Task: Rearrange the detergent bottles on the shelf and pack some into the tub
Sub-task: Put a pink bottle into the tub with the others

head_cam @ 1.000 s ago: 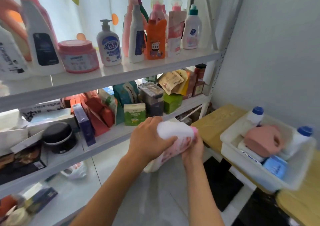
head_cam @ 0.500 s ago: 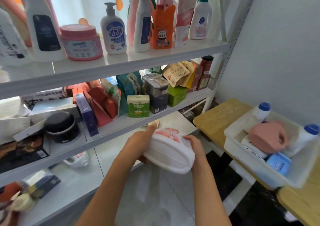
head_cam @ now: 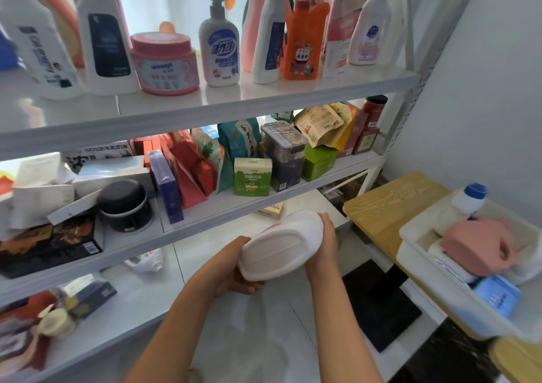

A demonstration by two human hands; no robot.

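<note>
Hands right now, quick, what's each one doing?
Left hand: grips the base end of the white bottle, fingers curled under it.
Right hand: holds the same bottle's far side.

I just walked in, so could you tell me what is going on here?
A person holds a white detergent bottle in both hands, left hand and right hand, its base toward the camera, in front of the shelf. The white tub on the right already holds several bottles.
</note>
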